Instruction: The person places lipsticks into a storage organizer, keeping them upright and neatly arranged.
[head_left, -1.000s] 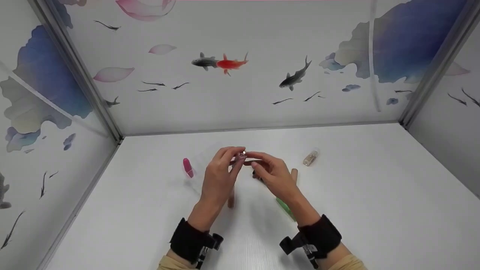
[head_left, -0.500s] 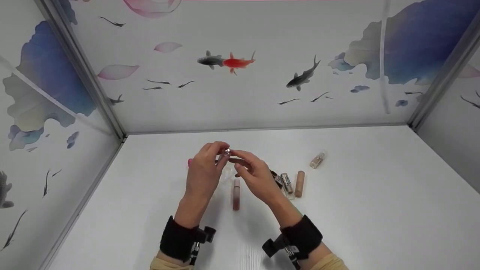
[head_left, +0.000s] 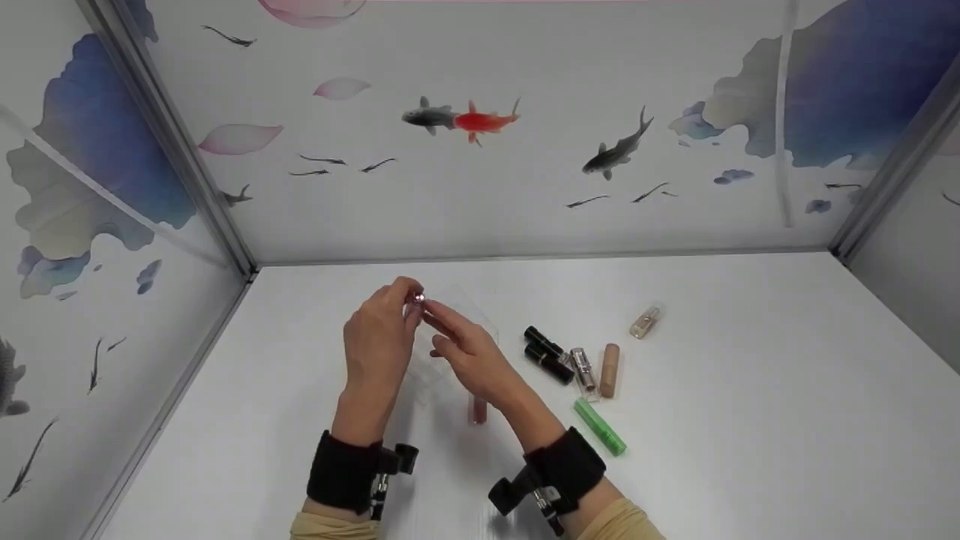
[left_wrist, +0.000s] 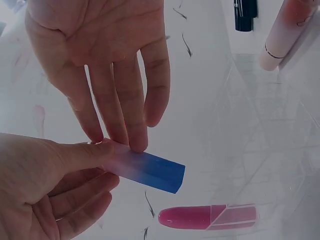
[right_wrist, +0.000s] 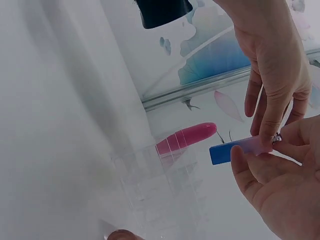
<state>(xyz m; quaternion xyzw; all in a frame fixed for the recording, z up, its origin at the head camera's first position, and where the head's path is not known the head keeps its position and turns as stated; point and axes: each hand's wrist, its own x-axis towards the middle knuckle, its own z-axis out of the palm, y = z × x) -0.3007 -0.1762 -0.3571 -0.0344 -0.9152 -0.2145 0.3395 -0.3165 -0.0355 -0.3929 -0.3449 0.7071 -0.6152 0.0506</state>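
My left hand (head_left: 379, 341) pinches a slim lipstick tube (left_wrist: 150, 170) between thumb and fingers. The tube fades from pink to blue, with a shiny silvery end (right_wrist: 276, 138) by the fingertips. My right hand (head_left: 476, 360) reaches across with its fingers fairly straight, and fingertips touch the pink part of the tube. Below the hands lies a clear compartmented holder (right_wrist: 145, 185), partly hidden in the head view. A bright pink lipstick (left_wrist: 185, 218) sits at its edge, one end inside the clear plastic. Under my right forearm, a reddish lip gloss tube (head_left: 478, 410) is mostly covered.
To the right lie black lipstick tubes (head_left: 548, 363), a silver tube (head_left: 583, 369), a tan tube (head_left: 610, 370) and a green tube (head_left: 599, 427). A small clear-and-gold tube (head_left: 646, 322) lies farther back. Printed walls edge the white table (head_left: 750, 375).
Both hands have moved left together with the lipstick tube, over the clear holder. The black, silver and green tubes now show fully; the right forearm covers the lip gloss tube.
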